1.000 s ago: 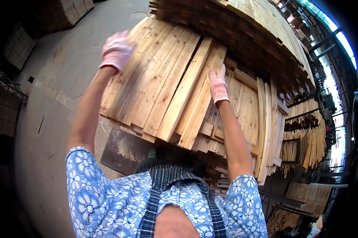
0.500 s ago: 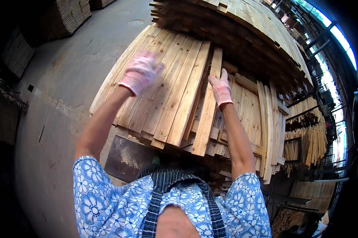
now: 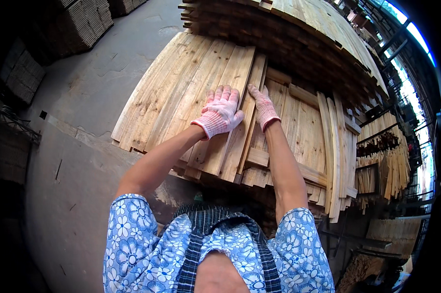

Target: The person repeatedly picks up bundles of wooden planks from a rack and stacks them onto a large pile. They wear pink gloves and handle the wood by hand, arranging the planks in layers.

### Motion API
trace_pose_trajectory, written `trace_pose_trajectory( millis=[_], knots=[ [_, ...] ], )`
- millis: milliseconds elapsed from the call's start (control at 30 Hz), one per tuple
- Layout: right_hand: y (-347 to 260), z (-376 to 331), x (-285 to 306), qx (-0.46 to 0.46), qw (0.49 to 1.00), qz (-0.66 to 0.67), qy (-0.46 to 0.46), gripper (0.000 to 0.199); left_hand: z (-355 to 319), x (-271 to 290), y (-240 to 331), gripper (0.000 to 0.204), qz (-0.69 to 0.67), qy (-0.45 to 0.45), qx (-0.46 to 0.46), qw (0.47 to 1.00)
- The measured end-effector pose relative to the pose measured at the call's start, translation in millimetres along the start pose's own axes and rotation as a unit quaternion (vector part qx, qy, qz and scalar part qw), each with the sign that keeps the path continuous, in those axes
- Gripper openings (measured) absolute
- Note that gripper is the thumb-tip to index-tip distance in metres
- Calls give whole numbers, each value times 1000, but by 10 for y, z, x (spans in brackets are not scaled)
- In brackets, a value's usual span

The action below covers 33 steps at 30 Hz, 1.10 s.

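The left hand (image 3: 220, 111) lies palm down on a layer of pale boards (image 3: 171, 93), its fingers spread on the wood and gripping nothing. The right hand (image 3: 265, 108) is at the right edge of that layer, beside a narrow board (image 3: 237, 146), its thumb toward the board. Its fingers are mostly turned from view, so I cannot tell whether they grasp the board or only press against its side. Both hands wear pink and white knit gloves.

The layer of boards is in front of the person, its boards side by side and marked with dark knots. To the right of the narrow board, more boards (image 3: 291, 127) lie lower down, with a short wood block (image 3: 258, 156) set across them near the front. Long thin strips (image 3: 333, 156) stretch along their right side.

Beyond, a taller stack (image 3: 323, 24) of lumber stands close to the far ends of the boards. Gray floor (image 3: 74, 161) runs along the left, with another stack (image 3: 86, 22) farther off. The person wears a blue flowered shirt (image 3: 132, 244) and a dark striped apron (image 3: 203, 229).
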State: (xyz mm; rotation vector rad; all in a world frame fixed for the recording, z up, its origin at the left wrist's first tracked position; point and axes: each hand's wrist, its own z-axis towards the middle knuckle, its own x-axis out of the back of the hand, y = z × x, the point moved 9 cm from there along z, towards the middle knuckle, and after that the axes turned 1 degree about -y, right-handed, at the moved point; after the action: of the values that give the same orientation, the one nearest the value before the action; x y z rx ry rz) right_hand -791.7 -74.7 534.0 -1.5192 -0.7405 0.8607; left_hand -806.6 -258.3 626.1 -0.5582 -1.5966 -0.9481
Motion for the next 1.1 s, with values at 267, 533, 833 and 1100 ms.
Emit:
trace_pose_trajectory(
  millis=[267, 533, 833, 1100],
  knots=[
    [-13, 61, 159, -25, 999, 9, 45, 92, 147, 186, 208, 70, -5, -29, 33, 999],
    [-298, -226, 51, -65, 996, 49, 38, 94, -317, 826, -714, 63, -313, -16, 170, 934],
    [-265, -212, 148, -70, 997, -3, 25, 97, -347, 619, -757, 89, -10, -58, 140, 988],
    [-280, -99, 364, -60, 996, -60, 17, 92, -255, 750, -626, 93, -287, 10, 126, 950]
  ],
)
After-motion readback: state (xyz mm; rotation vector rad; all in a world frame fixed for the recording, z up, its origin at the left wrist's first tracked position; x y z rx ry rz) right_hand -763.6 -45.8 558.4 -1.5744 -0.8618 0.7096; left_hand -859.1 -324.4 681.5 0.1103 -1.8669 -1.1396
